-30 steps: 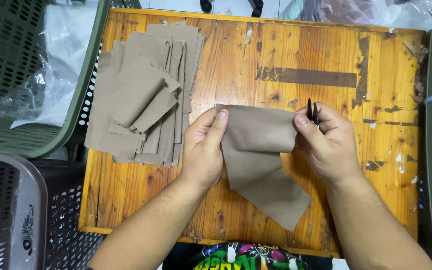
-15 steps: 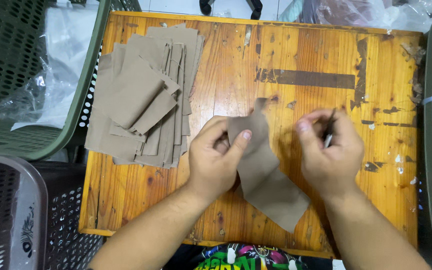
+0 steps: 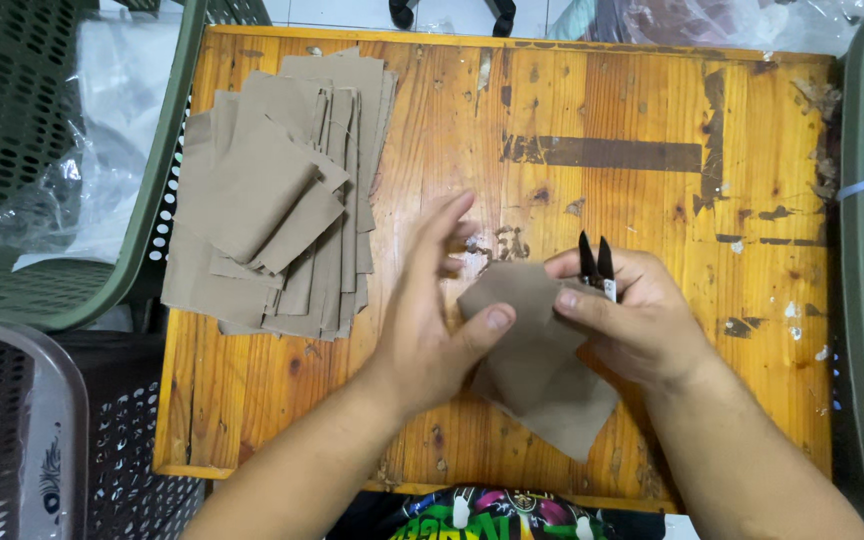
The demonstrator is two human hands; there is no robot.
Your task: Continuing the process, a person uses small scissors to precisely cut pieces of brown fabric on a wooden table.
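Clear plastic bag [image 3: 92,150] in the green basket [image 3: 167,180], upper left. At centre, left hand [image 3: 432,320] and right hand [image 3: 632,315] pinch a folded tan cloth piece [image 3: 537,365]; the right grip also holds black snips [image 3: 595,262].

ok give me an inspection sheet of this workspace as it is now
surface: worn wooden table, stained, dark strip mark.
job's things: folded tan fabric piece; stack of tan fabric pieces at table's left.
clutter: nothing seen beyond small specks.
grippers: left hand thumb pinches the piece; right hand holds it and black thread snips.
cables: nothing seen.
surroundings: green basket with clear plastic, dark basket, green bin rim.
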